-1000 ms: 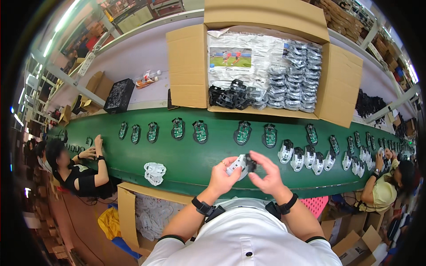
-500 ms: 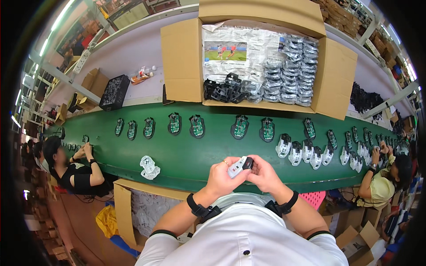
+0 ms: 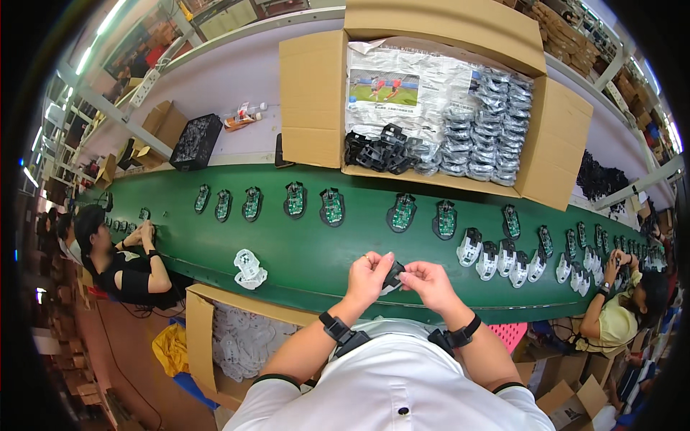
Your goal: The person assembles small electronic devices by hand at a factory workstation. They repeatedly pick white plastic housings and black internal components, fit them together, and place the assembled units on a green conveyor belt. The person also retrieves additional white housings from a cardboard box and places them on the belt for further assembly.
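My left hand point(image 3: 367, 279) is closed around a computer mouse shell point(image 3: 394, 276), held just above the near edge of the green bench point(image 3: 316, 251). My right hand point(image 3: 430, 283) pinches at the shell's right side with thumb and fingers. A dark part of the shell faces up, with a pale rim below; my fingers cover much of it. To the left on the bench lie translucent white mouse shells point(image 3: 249, 271). Beyond my hands stand mouse bases with green circuit boards point(image 3: 401, 212) in a spaced row. White-and-black mouse shells point(image 3: 487, 261) are grouped to the right.
A large open carton point(image 3: 314, 100) at the back holds bagged parts point(image 3: 489, 129) and loose black plastic parts point(image 3: 384, 151). Below the bench at left, another carton point(image 3: 200, 345) contains clear plastic pieces. Co-workers sit at the left point(image 3: 126, 269) and right point(image 3: 618, 309).
The mouse shell has turned in my hands, from its white face showing to a dark part showing. My right hand now pinches its side. The whole view has shifted slightly.
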The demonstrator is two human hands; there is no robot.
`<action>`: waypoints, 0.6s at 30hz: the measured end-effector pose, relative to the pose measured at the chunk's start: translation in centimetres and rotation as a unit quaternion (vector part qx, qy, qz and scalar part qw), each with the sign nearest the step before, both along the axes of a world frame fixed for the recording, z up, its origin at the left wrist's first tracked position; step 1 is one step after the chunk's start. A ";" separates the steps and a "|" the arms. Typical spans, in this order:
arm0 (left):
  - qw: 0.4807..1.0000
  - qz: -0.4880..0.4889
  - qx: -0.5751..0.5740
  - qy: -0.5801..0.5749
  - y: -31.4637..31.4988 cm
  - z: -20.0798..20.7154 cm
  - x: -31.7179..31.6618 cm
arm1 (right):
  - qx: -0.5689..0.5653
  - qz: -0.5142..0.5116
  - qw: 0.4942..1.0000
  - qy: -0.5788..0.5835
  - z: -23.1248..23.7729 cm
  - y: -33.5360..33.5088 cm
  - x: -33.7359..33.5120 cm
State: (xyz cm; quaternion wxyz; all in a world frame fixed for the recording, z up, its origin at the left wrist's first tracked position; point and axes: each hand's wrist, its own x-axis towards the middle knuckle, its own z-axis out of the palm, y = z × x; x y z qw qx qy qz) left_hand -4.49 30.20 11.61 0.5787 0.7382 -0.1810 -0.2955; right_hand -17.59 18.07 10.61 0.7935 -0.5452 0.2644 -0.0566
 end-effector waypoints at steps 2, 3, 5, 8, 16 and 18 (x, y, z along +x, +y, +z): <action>1.000 0.018 0.016 -0.010 -0.2 -1.8 0.5 | -0.019 0.005 1.000 0.021 -0.1 -0.3 0.8; 0.999 0.000 0.039 0.029 -0.4 -3.2 1.0 | -0.019 0.002 0.999 0.039 -0.9 -0.5 1.1; 0.991 -0.030 0.082 0.102 -0.5 -5.4 2.3 | -0.021 0.000 0.997 0.070 -3.5 -1.1 2.0; 0.869 -0.061 0.120 -0.477 2.5 -6.2 3.8 | -0.402 0.094 0.884 0.220 -6.0 -3.4 2.4; 0.717 0.200 0.479 -0.465 20.0 -5.7 12.6 | -0.700 -0.077 0.710 -0.021 -0.4 -10.3 10.6; 0.750 0.214 0.487 -0.394 23.3 -6.9 13.9 | -0.711 -0.057 0.701 -0.016 -0.3 -11.1 13.9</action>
